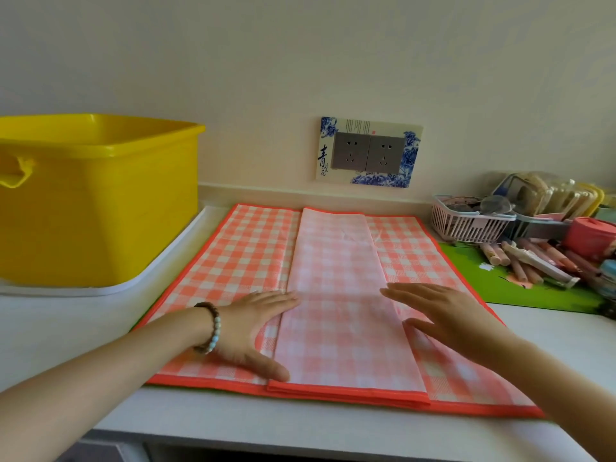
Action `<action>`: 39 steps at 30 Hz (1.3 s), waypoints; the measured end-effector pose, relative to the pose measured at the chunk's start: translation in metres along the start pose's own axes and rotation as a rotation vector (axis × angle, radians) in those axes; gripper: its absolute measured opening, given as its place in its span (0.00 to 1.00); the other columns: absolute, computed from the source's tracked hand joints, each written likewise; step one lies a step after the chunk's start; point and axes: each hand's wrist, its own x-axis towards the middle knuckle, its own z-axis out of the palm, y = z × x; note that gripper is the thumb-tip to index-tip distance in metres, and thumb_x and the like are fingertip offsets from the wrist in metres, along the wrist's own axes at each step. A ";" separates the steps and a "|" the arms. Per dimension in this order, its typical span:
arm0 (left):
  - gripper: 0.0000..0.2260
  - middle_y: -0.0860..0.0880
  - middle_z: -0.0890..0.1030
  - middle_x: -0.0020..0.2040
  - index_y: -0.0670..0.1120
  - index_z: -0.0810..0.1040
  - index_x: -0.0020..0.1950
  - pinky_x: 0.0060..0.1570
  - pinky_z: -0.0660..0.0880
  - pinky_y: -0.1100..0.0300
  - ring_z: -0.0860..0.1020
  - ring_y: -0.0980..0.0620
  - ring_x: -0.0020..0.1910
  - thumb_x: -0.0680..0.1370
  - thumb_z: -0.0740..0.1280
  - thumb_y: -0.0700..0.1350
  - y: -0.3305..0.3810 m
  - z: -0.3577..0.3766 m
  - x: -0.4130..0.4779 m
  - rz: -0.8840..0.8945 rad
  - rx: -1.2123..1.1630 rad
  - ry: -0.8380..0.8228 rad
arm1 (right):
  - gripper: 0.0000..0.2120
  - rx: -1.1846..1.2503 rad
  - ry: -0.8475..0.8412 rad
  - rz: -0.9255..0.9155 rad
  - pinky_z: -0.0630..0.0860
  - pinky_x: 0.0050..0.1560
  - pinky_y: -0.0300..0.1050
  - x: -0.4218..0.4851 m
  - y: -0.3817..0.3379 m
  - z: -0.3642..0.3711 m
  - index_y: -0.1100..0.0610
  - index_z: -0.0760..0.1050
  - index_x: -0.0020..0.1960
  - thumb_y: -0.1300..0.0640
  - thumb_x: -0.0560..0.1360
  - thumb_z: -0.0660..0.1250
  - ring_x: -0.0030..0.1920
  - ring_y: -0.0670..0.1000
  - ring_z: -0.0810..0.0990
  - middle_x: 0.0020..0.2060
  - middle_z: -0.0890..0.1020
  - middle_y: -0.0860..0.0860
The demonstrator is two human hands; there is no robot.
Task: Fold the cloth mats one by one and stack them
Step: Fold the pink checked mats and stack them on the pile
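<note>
Resting our left hand (pixel 253 323) and right hand (pixel 446 315) at the side edges of the folded checked mat (pixel 340 295), fingers (pixel 283 300) straight, mat atop a spread mat (pixel 240 255) on the table (pixel 50 328), yellow tub (pixel 100 208) left

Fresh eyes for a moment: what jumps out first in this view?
The orange checked mat spread across the counter's middle, with a paler folded strip lying down its centre. The left hand and right hand are open, fingers straight, one at each side of the strip. A big yellow tub stands at the left.
</note>
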 end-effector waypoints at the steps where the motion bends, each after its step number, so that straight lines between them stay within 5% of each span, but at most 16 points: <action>1: 0.58 0.65 0.38 0.73 0.59 0.37 0.75 0.69 0.40 0.58 0.38 0.64 0.71 0.52 0.56 0.81 0.001 -0.001 0.000 -0.001 0.006 -0.013 | 0.33 -0.077 0.011 -0.085 0.77 0.56 0.45 0.002 0.000 0.001 0.45 0.67 0.70 0.53 0.68 0.75 0.59 0.49 0.80 0.64 0.77 0.46; 4: 0.59 0.63 0.35 0.74 0.58 0.36 0.75 0.69 0.38 0.59 0.37 0.61 0.73 0.52 0.55 0.81 0.001 -0.002 0.000 -0.011 0.030 -0.043 | 0.32 -0.196 0.035 -0.264 0.79 0.52 0.44 0.010 -0.001 0.003 0.51 0.73 0.67 0.61 0.64 0.77 0.55 0.49 0.82 0.60 0.80 0.49; 6: 0.57 0.61 0.35 0.75 0.58 0.35 0.75 0.68 0.37 0.60 0.37 0.60 0.73 0.54 0.57 0.79 0.003 -0.003 -0.001 -0.027 0.040 -0.049 | 0.24 -0.180 0.056 -0.330 0.78 0.52 0.42 0.016 -0.005 0.005 0.52 0.74 0.65 0.62 0.69 0.68 0.55 0.48 0.82 0.60 0.80 0.49; 8: 0.53 0.60 0.35 0.75 0.57 0.36 0.75 0.67 0.36 0.60 0.37 0.59 0.74 0.62 0.62 0.74 0.005 -0.003 -0.002 -0.043 0.054 -0.046 | 0.21 -0.126 0.038 -0.304 0.77 0.52 0.40 0.021 -0.007 0.005 0.51 0.76 0.64 0.58 0.72 0.58 0.54 0.47 0.82 0.59 0.81 0.47; 10: 0.51 0.59 0.36 0.75 0.56 0.37 0.76 0.67 0.37 0.60 0.38 0.59 0.74 0.65 0.62 0.73 0.006 -0.001 -0.001 -0.041 0.048 -0.027 | 0.21 -0.086 0.018 -0.248 0.76 0.52 0.36 0.022 -0.007 0.011 0.48 0.75 0.64 0.57 0.72 0.59 0.54 0.45 0.82 0.59 0.81 0.45; 14: 0.54 0.59 0.51 0.76 0.54 0.50 0.77 0.71 0.48 0.59 0.51 0.60 0.74 0.56 0.42 0.82 0.008 0.001 -0.004 0.002 -0.126 0.140 | 0.23 0.118 -0.042 -0.077 0.59 0.62 0.27 0.020 -0.008 0.015 0.41 0.69 0.68 0.60 0.77 0.62 0.66 0.42 0.73 0.67 0.72 0.39; 17: 0.39 0.64 0.59 0.67 0.53 0.61 0.74 0.63 0.51 0.70 0.58 0.67 0.65 0.70 0.36 0.71 0.005 -0.002 0.000 -0.008 -0.385 0.235 | 0.23 0.257 -0.117 0.088 0.66 0.64 0.34 0.021 -0.008 0.010 0.44 0.73 0.66 0.62 0.74 0.64 0.64 0.43 0.73 0.64 0.75 0.40; 19: 0.23 0.61 0.65 0.67 0.55 0.66 0.70 0.68 0.51 0.68 0.61 0.66 0.66 0.81 0.43 0.60 -0.005 -0.004 0.006 -0.026 -0.612 0.246 | 0.17 0.420 -0.064 0.119 0.73 0.59 0.42 0.025 -0.006 0.010 0.47 0.78 0.60 0.57 0.73 0.66 0.58 0.45 0.78 0.57 0.80 0.41; 21: 0.18 0.59 0.73 0.64 0.57 0.69 0.65 0.72 0.57 0.58 0.67 0.62 0.67 0.77 0.51 0.54 -0.018 -0.004 0.014 -0.046 -0.749 0.295 | 0.09 0.552 0.028 0.199 0.76 0.50 0.37 0.030 -0.004 0.013 0.50 0.79 0.55 0.55 0.76 0.65 0.49 0.44 0.81 0.47 0.81 0.38; 25: 0.15 0.58 0.78 0.55 0.50 0.72 0.64 0.55 0.71 0.67 0.76 0.61 0.55 0.78 0.59 0.40 -0.023 -0.008 0.030 -0.102 -0.690 0.400 | 0.11 0.712 0.148 0.436 0.72 0.36 0.37 0.046 0.002 0.024 0.51 0.76 0.35 0.58 0.76 0.66 0.29 0.38 0.76 0.24 0.77 0.38; 28: 0.11 0.59 0.79 0.48 0.53 0.74 0.56 0.46 0.71 0.71 0.78 0.58 0.48 0.75 0.68 0.45 -0.018 -0.008 0.041 -0.114 -0.633 0.529 | 0.10 0.878 0.194 0.568 0.71 0.32 0.48 0.055 0.007 0.028 0.62 0.78 0.42 0.55 0.75 0.67 0.29 0.49 0.72 0.27 0.75 0.50; 31: 0.10 0.54 0.81 0.45 0.54 0.75 0.51 0.40 0.72 0.67 0.78 0.56 0.42 0.72 0.71 0.50 -0.014 -0.007 0.054 -0.175 -0.673 0.628 | 0.06 0.966 0.203 0.642 0.71 0.31 0.45 0.062 0.007 0.030 0.54 0.78 0.43 0.51 0.74 0.68 0.28 0.51 0.73 0.28 0.77 0.53; 35: 0.17 0.54 0.80 0.40 0.48 0.74 0.58 0.36 0.67 0.69 0.76 0.59 0.39 0.72 0.72 0.51 -0.010 -0.008 0.067 -0.265 -0.689 0.675 | 0.12 0.907 0.229 0.778 0.68 0.23 0.37 0.071 0.009 0.035 0.55 0.75 0.45 0.47 0.71 0.71 0.20 0.46 0.73 0.29 0.81 0.52; 39: 0.22 0.52 0.79 0.40 0.47 0.71 0.61 0.36 0.68 0.68 0.77 0.56 0.42 0.71 0.73 0.50 -0.009 -0.011 0.072 -0.324 -0.680 0.657 | 0.19 0.909 0.236 0.860 0.70 0.28 0.41 0.076 0.007 0.040 0.54 0.70 0.53 0.50 0.69 0.74 0.29 0.51 0.77 0.38 0.82 0.55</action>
